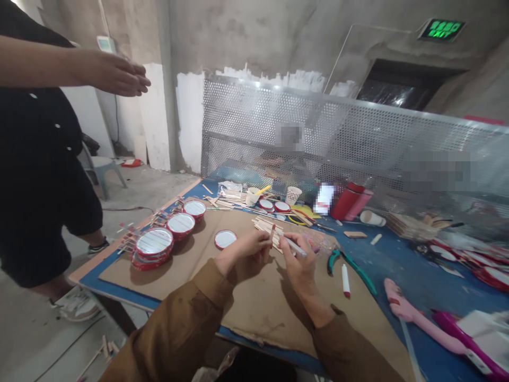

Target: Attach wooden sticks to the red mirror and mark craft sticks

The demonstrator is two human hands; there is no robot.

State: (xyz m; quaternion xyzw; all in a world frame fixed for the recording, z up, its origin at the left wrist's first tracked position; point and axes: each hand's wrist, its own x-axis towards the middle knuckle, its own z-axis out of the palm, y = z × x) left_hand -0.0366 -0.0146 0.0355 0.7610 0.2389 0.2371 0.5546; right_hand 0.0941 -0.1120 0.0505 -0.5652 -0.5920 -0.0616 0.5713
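My left hand point(254, 249) pinches a small wooden stick point(272, 233) with a reddish tip, held upright over the cardboard point(274, 313). Close beside it, my right hand point(299, 261) grips a white marker point(295, 246), its front end near the stick. A round, red-rimmed white disc point(225, 239) lies just left of my left hand. Beyond both hands is a pile of thin wooden strips point(264, 225). Teal-handled pliers point(360, 270) and a white marker with a red end point(345, 281) rest to the right of my right hand.
Red-rimmed round pieces with sticks point(154, 242) line the left table edge. Cups point(293, 195), a phone point(324, 199) and a red bottle point(347, 200) stand behind. A pink tool point(421, 321) lies right. Another person's hand point(115, 73) extends at upper left. A perforated metal panel point(254, 116) borders the back.
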